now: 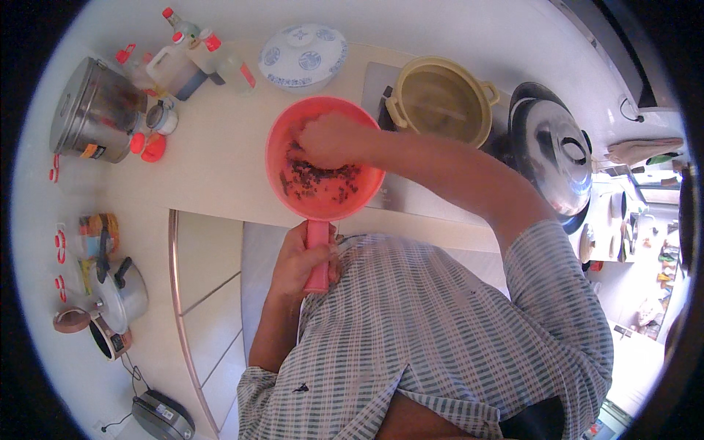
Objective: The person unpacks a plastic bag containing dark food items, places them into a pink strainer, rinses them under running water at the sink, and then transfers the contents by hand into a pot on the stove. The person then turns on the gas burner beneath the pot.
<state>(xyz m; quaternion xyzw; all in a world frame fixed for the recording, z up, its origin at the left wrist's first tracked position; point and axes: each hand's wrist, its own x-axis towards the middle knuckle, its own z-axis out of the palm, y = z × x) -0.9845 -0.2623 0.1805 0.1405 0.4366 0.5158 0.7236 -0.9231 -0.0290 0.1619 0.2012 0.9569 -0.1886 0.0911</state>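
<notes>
A pink plastic scoop (325, 206) with a straight handle is over the edge of the kitchen counter. My left hand (308, 258) is closed round its handle, below the bowl. Inside the bowl, dark small pieces (324, 180) are scattered over the bottom and bunched near my fingers. My right hand (329, 140) reaches into the bowl from the right, among the dark pieces; its fingers are blurred and partly hidden, so whether they grip any pieces cannot be seen. To the right of the scoop stands a tan two-handled pot (406, 74) with cloudy liquid inside, on the stove.
A lidded blue-and-white bowl (302, 55) stands behind the scoop. At right is a wok with a domed metal lid (555, 159). Bottles (234, 71), a steel canister (99, 110) and a red-lidded jar (151, 147) stand at left; a pressure cooker (129, 291) is lower left.
</notes>
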